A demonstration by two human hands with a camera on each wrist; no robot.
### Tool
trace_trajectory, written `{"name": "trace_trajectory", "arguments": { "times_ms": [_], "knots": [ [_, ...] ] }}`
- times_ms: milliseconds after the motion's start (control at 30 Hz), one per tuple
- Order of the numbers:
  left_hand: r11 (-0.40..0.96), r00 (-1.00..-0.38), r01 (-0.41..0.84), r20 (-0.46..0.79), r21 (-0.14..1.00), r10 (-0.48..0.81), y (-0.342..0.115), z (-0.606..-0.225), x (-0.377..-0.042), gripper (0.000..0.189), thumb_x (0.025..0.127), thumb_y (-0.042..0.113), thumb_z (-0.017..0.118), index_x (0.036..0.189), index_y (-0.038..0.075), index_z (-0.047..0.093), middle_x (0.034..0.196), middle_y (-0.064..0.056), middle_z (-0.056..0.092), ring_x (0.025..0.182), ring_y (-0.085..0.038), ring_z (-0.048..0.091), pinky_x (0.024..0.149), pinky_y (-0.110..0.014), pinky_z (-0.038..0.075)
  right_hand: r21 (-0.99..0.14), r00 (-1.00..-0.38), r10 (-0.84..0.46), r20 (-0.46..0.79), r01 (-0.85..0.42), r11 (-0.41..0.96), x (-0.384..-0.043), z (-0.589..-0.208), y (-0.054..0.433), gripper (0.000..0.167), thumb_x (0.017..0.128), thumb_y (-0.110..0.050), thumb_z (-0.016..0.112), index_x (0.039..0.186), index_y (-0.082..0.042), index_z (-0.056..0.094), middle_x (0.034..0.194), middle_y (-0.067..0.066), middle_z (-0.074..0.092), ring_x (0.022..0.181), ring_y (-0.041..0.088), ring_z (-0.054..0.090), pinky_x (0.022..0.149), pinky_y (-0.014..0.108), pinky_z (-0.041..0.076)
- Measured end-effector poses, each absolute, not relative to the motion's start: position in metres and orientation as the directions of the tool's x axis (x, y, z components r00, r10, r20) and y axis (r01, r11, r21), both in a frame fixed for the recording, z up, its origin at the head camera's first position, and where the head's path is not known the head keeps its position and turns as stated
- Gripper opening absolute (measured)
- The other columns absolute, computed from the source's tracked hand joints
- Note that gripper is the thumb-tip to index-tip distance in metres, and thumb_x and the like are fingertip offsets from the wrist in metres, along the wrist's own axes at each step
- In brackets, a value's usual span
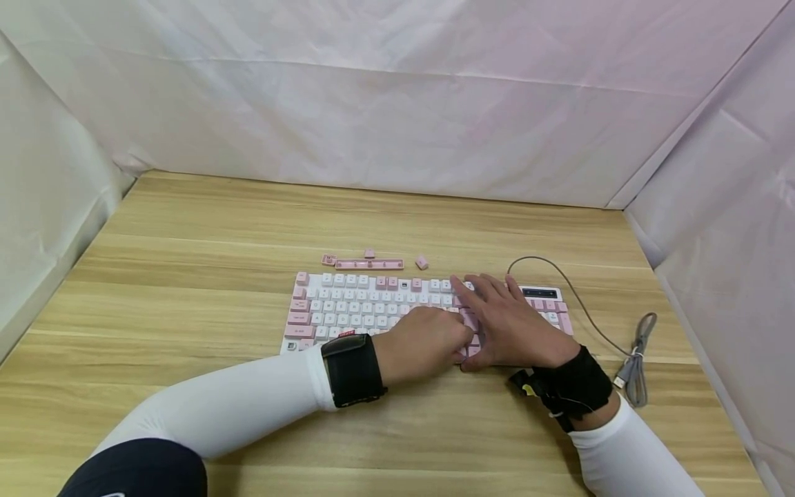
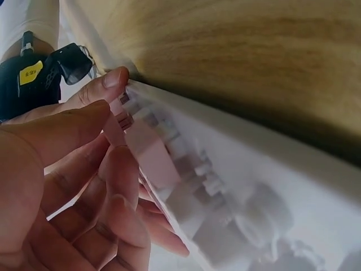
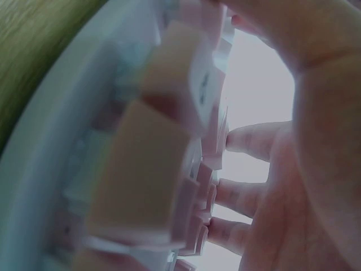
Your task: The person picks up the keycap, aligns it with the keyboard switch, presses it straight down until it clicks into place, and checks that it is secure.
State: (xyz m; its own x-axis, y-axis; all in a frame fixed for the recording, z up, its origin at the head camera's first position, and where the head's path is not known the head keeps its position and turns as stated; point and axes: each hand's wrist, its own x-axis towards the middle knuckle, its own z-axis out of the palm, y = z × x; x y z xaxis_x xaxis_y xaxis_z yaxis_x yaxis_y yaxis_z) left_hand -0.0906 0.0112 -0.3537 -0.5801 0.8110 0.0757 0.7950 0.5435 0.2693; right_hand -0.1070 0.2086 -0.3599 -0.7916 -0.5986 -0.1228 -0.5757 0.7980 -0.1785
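A white keyboard (image 1: 366, 308) with white and pink keycaps lies in front of both hands. My left hand (image 1: 425, 345) is over its right part, fingers curled. In the left wrist view, the left thumb and forefinger pinch a small pink keycap (image 2: 114, 132) at the keyboard's front edge. My right hand (image 1: 512, 324) lies across the right end with fingers spread, its fingertips resting on the keys and its thumb at the front edge. Larger pink keycaps (image 3: 141, 175) stand close to the right palm. Bare switches show at the bottom-left corner and in the top row.
Behind the keyboard lie a long pink spacebar keycap (image 1: 369, 264) and loose pink keycaps (image 1: 421, 262). A grey cable (image 1: 574, 290) runs from the back to a tied bundle (image 1: 636, 373) with a USB plug (image 1: 620, 382) at the right. White cloth (image 1: 397, 124) walls the wooden table.
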Motion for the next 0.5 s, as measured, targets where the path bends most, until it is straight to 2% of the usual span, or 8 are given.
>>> {"name": "trace_trajectory", "arguments": {
  "times_ms": [500],
  "knots": [
    [0.558, -0.590, 0.790, 0.067, 0.254, 0.805, 0.0129, -0.3558, -0.0869, 0.010, 0.095, 0.025, 0.067, 0.094, 0.018, 0.074, 0.090, 0.007, 0.070, 0.070, -0.004, 0.058, 0.062, -0.024, 0.050, -0.176, -0.791, -0.600, -0.118, -0.578, 0.797, -0.1067, -0.3611, 0.2091, 0.131, 0.059, -0.063, 0.088, 0.160, -0.012, 0.022, 0.155, 0.017, 0.037, 0.144, 0.037, 0.032, 0.113, 0.072, 0.019]
  ]
}}
